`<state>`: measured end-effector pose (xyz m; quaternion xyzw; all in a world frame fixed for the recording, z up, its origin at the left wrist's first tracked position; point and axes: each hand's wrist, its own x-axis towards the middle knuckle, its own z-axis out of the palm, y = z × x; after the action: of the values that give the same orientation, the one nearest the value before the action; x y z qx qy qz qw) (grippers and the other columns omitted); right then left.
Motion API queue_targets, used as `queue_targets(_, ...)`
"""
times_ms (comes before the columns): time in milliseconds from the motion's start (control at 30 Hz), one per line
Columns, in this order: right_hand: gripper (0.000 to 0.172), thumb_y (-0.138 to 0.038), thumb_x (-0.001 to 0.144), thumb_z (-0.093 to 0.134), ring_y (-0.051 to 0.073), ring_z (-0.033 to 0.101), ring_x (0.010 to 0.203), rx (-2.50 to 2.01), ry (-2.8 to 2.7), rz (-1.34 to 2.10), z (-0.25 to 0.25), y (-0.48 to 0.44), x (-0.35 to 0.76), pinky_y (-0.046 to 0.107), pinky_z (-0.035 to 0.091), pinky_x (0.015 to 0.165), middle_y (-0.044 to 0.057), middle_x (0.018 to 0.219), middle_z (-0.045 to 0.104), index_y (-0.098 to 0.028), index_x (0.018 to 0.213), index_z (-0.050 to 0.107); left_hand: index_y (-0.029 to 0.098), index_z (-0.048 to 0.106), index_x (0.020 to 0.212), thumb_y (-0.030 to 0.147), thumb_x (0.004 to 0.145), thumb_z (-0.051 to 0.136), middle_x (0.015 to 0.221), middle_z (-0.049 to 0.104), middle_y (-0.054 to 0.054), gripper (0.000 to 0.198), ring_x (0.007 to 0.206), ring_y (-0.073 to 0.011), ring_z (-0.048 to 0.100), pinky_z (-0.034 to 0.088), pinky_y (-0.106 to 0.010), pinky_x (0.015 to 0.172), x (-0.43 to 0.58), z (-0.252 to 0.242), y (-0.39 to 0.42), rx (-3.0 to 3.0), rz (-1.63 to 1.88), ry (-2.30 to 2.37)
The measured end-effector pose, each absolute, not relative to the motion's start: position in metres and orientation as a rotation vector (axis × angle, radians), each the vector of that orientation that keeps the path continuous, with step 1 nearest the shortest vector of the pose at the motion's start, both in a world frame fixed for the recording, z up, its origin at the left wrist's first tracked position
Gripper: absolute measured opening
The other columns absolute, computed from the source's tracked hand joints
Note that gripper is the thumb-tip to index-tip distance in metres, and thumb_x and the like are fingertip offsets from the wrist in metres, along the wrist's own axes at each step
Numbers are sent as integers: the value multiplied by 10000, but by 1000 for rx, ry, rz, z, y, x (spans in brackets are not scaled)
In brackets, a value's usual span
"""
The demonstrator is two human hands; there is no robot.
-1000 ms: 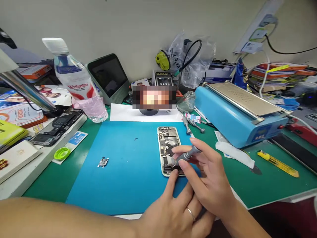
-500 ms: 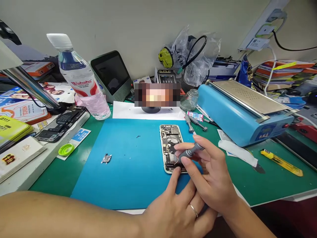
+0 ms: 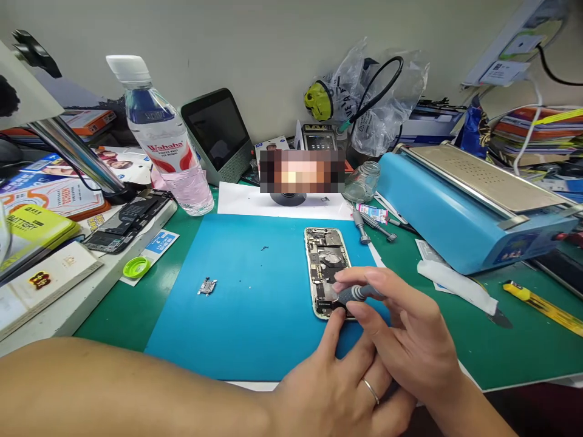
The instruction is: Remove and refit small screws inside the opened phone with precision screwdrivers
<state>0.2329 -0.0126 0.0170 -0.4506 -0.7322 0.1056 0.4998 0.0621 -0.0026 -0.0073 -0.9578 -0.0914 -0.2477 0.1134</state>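
Note:
An opened phone with its inner parts bare lies on the blue mat. My right hand is closed round a grey screwdriver, held slanted between thumb and fingers over the phone's lower part. The tip of the screwdriver cannot be made out. My left hand, wearing a ring, has its index finger stretched to the phone's bottom edge and touching it. Its other fingers are spread and partly covered by the right hand. A small metal phone part lies on the mat to the left.
Two more screwdrivers lie beyond the phone. A blue machine with a metal plate and a yellow cutter are on the right. A water bottle, a lamp post and another phone's parts stand or lie on the left.
The whole view has shifted, so things appear farther right. The screwdriver in my right hand leans flatter, its handle end lower. My left fingertip stays at the phone's edge.

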Motion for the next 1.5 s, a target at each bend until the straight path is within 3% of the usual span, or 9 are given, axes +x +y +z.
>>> queue_targets(267, 790, 44, 1000, 599, 191, 810, 1119, -1115, -1752, 240, 18, -16, 228, 370, 723, 924, 44, 1441, 749, -398, 1644, 484, 456, 702, 1434, 378, 1158, 442, 1474, 703, 78, 387, 1476, -313, 543, 384, -555, 1153, 60, -7, -3, -2793, -699, -269)
queue_targets(433, 856, 38, 962, 696, 192, 790, 1153, -1115, -1740, 219, 17, -15, 228, 384, 710, 981, 6, 1435, 736, -457, 1628, 485, 438, 710, 1416, 345, 1156, 440, 1398, 743, 86, 386, 1396, -267, 599, 408, -564, 1153, 60, -8, -1, -2801, -700, -255)
queue_targets(600, 847, 61, 964, 638, 189, 773, 1175, -1158, -1686, 186, 14, -16, 228, 414, 661, 1089, 19, 1449, 723, -423, 1643, 483, 440, 679, 1470, 391, 1149, 482, 1461, 712, 67, 379, 1471, -325, 543, 397, -572, 1168, 60, -9, -3, -2789, -723, -271)
queue_targets(800, 877, -5, 971, 713, 177, 799, 1152, -1220, -1681, 237, 15, -17, 226, 347, 701, 1000, 21, 1462, 726, -441, 1673, 419, 489, 714, 1399, 362, 1160, 444, 1396, 742, 118, 383, 1405, -272, 590, 416, -564, 1163, 61, -9, -4, -2788, -721, -281)
queue_targets(967, 835, -9, 1014, 617, 180, 819, 1136, -1258, -1651, 228, 13, -20, 227, 320, 736, 911, 47, 1436, 748, -424, 1700, 382, 502, 726, 1380, 422, 1143, 518, 1375, 753, 121, 324, 1387, -296, 614, 466, -553, 1124, 66, -14, -5, -2723, -807, -296)
queue_targets(1167, 861, 20, 991, 649, 153, 794, 1202, -1179, -1723, 199, 14, -20, 231, 279, 693, 1019, 25, 1455, 743, -419, 1689, 399, 529, 749, 1308, 380, 1163, 486, 1319, 764, 183, 335, 1276, -200, 657, 512, -489, 1100, 70, -15, -2, -2685, -867, -304)
queue_targets(1367, 841, 65, 989, 549, 136, 740, 1310, -1179, -1750, 164, 15, -20, 231, 253, 642, 1092, 37, 1449, 739, -362, 1700, 406, 545, 742, 1331, 394, 1139, 526, 1354, 754, 159, 325, 1298, -246, 667, 528, -494, 1074, 72, -20, -3, -2611, -948, -333)
queue_targets(1500, 861, 22, 973, 667, 145, 755, 1275, -1162, -1759, 124, 13, -19, 231, 249, 655, 1061, 29, 1439, 746, -381, 1691, 415, 538, 769, 1278, 389, 1120, 567, 1291, 776, 149, 297, 1225, -224, 693, 539, -484, 1057, 73, -23, -3, -2606, -951, -306)
